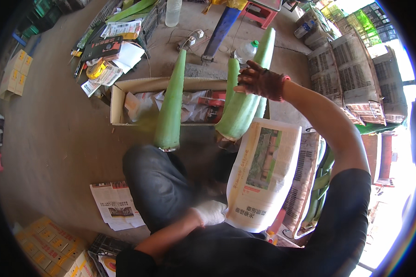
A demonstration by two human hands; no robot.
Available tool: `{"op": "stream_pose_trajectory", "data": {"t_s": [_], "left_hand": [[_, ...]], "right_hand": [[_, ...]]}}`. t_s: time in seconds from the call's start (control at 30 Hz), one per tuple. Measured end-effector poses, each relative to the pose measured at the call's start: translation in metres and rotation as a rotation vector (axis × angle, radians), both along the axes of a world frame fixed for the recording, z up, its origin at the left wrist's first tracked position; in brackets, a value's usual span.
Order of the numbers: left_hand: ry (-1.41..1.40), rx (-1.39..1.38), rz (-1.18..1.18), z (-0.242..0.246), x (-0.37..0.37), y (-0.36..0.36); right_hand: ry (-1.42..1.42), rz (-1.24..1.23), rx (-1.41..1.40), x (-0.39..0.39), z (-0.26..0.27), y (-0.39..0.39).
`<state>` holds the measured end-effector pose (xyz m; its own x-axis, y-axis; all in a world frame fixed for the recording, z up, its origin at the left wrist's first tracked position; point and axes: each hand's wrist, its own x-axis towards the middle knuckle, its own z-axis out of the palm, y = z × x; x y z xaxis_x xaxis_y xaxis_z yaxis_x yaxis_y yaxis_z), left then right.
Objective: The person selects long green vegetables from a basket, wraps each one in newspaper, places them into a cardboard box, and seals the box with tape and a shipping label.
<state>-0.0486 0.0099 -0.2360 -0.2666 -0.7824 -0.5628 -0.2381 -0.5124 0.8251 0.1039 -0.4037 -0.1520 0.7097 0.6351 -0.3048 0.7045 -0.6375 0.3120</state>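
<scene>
My right hand (261,81), in a dark knitted glove, is wrapped over a thick aloe vera leaf (237,112) above the right end of a cardboard box (149,82). A second, shorter leaf (232,74) stands close beside it, and part of another shows behind. My left hand (211,212), in a whitish glove, grips the lower left edge of a newspaper sheet (263,173) spread over my lap. Another aloe leaf (173,104) leans alone across the box, its cut base by my knee. Inside the box lie paper-wrapped items (194,112), their contents hidden.
More newspaper (116,207) lies on the floor at left. A crate beside my right side holds several aloe leaves (320,187). Stacked plastic crates (353,72) stand at right. A blue post (222,31), a power strip (191,41) and a green-capped bottle (246,52) are beyond the box.
</scene>
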Motion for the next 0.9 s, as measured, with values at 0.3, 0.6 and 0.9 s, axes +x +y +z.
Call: {"op": "stream_pose_trajectory", "data": {"t_s": [0.3,0.6,0.9], "left_hand": [[0.003,-0.004,0.006,0.011,0.011,-0.008],[0.010,0.044,0.025,-0.008,-0.005,-0.001],[-0.051,0.069,0.040,0.006,-0.009,0.002]], "right_hand": [[-1.157,1.116,-2.458,0.015,-0.124,0.004],[-0.024,3.814,-2.203,-0.033,-0.057,0.096],[-0.164,3.150,-2.125,-0.020,-0.068,0.099]]}}
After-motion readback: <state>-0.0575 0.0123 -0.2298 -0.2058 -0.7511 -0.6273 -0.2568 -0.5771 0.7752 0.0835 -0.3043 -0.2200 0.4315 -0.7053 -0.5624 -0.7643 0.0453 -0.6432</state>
